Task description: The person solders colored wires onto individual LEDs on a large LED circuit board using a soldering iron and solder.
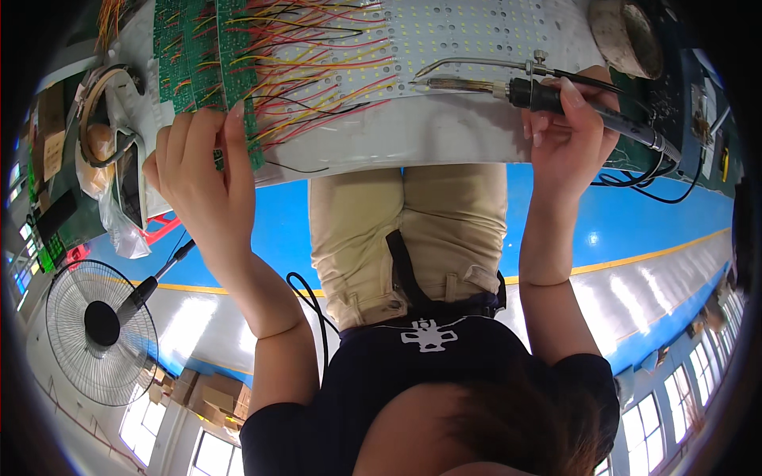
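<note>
My right hand [575,131] is closed round a soldering iron [548,97], its tip pointing left over the white panel. A thin curved metal tube [476,62] is clamped along the iron. My left hand [198,155] is at the near end of the green circuit boards [238,55], fingers bent and thumb over the board strip; what lies between the fingertips is hidden. Red, yellow and black wires [317,63] run right from the boards across a white panel with rows of small yellow pads [444,40]. One loose black wire [298,168] hangs near the table edge.
A worn round metal container [627,40] stands at the far right. Black cables [635,181] loop below the iron. A clear plastic bag [115,206] and a ring-shaped object [91,119] are at the left. A standing fan [101,324] is at lower left.
</note>
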Available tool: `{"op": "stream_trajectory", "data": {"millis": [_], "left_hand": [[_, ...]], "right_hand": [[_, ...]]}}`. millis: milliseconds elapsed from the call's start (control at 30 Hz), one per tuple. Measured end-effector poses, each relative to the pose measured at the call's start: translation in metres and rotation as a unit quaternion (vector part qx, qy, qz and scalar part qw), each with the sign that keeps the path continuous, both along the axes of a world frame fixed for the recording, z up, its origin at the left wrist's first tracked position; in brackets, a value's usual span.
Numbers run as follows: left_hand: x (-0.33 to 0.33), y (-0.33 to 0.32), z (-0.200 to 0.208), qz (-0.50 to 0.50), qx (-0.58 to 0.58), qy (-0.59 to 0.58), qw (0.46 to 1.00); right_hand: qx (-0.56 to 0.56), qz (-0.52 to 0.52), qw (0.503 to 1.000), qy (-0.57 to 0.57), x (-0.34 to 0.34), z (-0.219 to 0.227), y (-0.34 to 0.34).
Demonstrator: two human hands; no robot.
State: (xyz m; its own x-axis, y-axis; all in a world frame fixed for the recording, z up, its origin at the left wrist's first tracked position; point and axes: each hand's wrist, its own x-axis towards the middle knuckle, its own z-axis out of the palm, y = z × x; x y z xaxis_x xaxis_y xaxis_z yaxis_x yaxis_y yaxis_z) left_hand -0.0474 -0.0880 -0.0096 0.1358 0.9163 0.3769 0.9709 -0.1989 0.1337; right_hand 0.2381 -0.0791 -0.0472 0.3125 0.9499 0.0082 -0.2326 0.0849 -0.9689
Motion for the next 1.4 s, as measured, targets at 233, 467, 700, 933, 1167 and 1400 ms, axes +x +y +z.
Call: {"op": "stream_trajectory", "data": {"millis": [233,467,700,933,1167,1400], "left_hand": [[0.01,-0.007,-0.011,0.024,0.089,0.015,0.996],[0.033,-0.02,-0.02,-0.033,0.076,-0.015,0.996],[0.031,-0.021,-0.02,-0.037,0.094,-0.02,0.995],[0.043,-0.021,-0.023,-0.055,0.095,-0.029,0.994],[0.045,-0.023,-0.023,-0.056,0.092,-0.032,0.994],[0.045,-0.023,-0.022,-0.056,0.088,-0.03,0.994]], "right_hand": [[-0.037,0.011,0.997,-0.061,-0.004,0.007,-0.001],[-0.033,-0.009,0.999,-0.039,-0.008,0.009,0.0],[-0.011,-0.027,1.0,-0.004,-0.01,0.011,0.002],[0.0,-0.008,1.0,-0.013,-0.008,0.007,0.002],[-0.009,-0.032,0.999,-0.01,-0.009,0.008,0.0],[-0.014,-0.02,1.0,-0.007,-0.007,0.008,0.0]]}}
